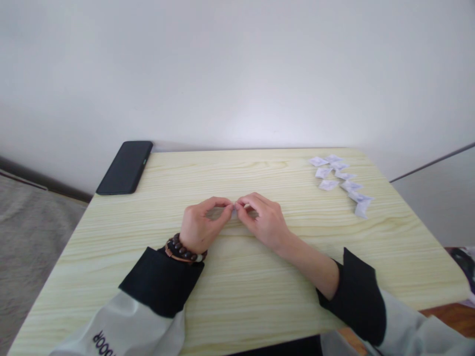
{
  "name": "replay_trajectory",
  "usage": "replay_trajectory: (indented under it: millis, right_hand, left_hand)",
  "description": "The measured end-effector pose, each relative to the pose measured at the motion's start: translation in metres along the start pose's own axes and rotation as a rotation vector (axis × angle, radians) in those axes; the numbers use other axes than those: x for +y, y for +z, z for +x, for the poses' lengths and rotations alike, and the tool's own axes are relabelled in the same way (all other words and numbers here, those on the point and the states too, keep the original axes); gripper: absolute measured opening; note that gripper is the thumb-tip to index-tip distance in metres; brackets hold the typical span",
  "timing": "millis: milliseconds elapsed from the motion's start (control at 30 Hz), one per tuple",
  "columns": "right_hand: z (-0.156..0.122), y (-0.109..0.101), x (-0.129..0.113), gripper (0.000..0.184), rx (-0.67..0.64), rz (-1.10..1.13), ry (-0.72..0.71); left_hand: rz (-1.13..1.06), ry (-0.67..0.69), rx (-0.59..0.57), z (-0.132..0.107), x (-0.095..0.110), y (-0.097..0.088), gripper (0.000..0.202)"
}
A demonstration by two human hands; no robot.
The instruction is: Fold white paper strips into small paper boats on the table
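Note:
Both hands meet over the middle of the wooden table, fingertips nearly touching. Between them is a small piece of white paper (234, 213), mostly covered by the fingers. My left hand (202, 223), with a dark bead bracelet (181, 250) at the wrist, pinches the paper's left side between thumb and forefinger. From the right, my right hand (265, 221) pinches the other side the same way. Several small folded white papers (328, 185), pointed at the ends, lie in a loose cluster at the table's back right.
A black phone (125, 168) lies at the back left corner of the pale wood table (237, 287). Behind the table's far edge rises a white wall (237, 74). Grey fabric (33, 257) shows beyond the left edge.

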State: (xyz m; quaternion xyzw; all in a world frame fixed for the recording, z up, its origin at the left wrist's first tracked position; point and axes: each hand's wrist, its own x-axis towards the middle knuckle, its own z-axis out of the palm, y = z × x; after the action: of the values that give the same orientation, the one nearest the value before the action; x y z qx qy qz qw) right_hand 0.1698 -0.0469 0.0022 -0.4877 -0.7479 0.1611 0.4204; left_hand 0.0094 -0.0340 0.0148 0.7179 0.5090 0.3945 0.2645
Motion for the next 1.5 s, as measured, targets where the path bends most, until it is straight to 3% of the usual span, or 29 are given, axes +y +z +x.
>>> replay_trajectory:
  millis: [300,533,700,867,933,1133,1300,1400,1500]
  right_hand:
    - [0.001,0.0,0.003,0.013,0.051,0.037,0.045]
    - [0.002,0.001,0.004,0.01,0.089,0.244,0.102]
    - [0.001,0.001,0.005,0.011,0.093,0.282,0.077]
    - [0.0,-0.003,0.009,0.022,0.031,0.108,-0.126]
    - [0.001,-0.006,0.009,0.028,-0.057,0.017,-0.212]
    - [0.004,-0.01,0.003,0.013,-0.143,-0.162,-0.163]
    - [0.004,-0.009,0.008,0.018,-0.179,-0.148,-0.109]
    - [0.003,-0.01,0.01,0.02,-0.2,-0.167,-0.123]
    - [0.004,-0.011,0.009,0.021,-0.2,-0.2,-0.164]
  left_hand:
    - [-0.304,-0.186,0.035,0.001,-0.004,0.002,0.012]
    - [-0.591,-0.195,0.09,0.002,-0.006,0.004,0.017]
    - [-0.638,-0.179,0.128,0.002,-0.004,0.005,0.017]
    - [-0.612,-0.112,0.143,0.0,-0.006,0.007,0.012]
    - [-0.598,-0.091,0.148,0.0,-0.007,0.008,0.011]
    - [-0.581,-0.055,0.124,-0.001,-0.01,0.008,0.009]
    - [-0.579,-0.048,0.046,0.001,-0.011,0.006,0.009]
    - [-0.387,0.022,-0.023,0.002,-0.012,-0.001,0.014]
    - [-0.051,0.231,-0.105,0.004,-0.013,-0.01,0.018]
